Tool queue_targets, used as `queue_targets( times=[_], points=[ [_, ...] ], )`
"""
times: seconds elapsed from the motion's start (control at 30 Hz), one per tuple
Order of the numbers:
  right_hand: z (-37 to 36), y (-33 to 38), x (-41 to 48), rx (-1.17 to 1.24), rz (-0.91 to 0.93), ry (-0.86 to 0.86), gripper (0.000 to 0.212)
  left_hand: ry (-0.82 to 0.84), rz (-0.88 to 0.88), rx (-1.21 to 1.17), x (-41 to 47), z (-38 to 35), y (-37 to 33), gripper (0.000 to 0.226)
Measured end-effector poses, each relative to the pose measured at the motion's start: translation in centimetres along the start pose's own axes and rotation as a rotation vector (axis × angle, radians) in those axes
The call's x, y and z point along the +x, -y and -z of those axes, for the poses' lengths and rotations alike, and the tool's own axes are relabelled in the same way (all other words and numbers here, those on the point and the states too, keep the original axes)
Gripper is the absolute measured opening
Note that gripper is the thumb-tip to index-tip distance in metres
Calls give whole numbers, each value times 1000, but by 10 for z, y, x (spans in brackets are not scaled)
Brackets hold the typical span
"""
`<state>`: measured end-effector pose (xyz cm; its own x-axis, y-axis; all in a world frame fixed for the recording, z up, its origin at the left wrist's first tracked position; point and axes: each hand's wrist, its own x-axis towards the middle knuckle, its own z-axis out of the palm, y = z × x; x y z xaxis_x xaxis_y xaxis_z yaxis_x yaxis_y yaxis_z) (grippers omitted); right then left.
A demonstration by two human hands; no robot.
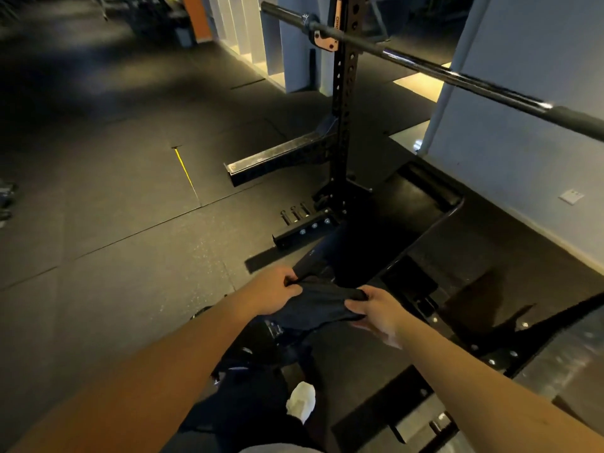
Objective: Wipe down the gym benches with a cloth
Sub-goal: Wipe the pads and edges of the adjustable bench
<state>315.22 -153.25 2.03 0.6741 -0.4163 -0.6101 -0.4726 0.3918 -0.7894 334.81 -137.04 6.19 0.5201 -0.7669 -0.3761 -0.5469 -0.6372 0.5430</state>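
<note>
A dark cloth (322,305) hangs stretched between my two hands at the lower middle of the view. My left hand (277,294) pinches its left edge with curled fingers. My right hand (377,310) grips its right edge, thumb on top. Beneath and behind the cloth lies a black bench (385,243) inside the rack, very dark and hard to make out. The cloth is held in the air just above the bench's near end.
A black rack upright (344,103) with holes stands just ahead, a barbell (457,78) resting across it. A spotter arm (281,161) juts left. The rack's base frame (434,223) lies on the black rubber floor. My white shoe (302,403) shows below. A grey wall (523,152) rises at right.
</note>
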Motion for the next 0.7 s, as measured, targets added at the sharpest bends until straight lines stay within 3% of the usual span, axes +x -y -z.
queue_targets(
  times=[0.17,0.33,0.47,0.6,0.7],
  points=[
    [-18,-4,-15,137,29,-13,28,-78,129,-58,-29,-12,-3,25],
    [-15,-12,-28,382,-134,80,38,-132,229,-316,-38,-28,0,35],
    [-6,-20,-36,311,-181,127,40,-102,293,-577,-39,-36,7,22],
    [-5,-26,-23,246,-216,3,80,-98,350,-646,-38,-35,20,26],
    [-13,-24,-10,135,-250,-14,77,-87,359,-627,-31,-34,42,14]
  ],
)
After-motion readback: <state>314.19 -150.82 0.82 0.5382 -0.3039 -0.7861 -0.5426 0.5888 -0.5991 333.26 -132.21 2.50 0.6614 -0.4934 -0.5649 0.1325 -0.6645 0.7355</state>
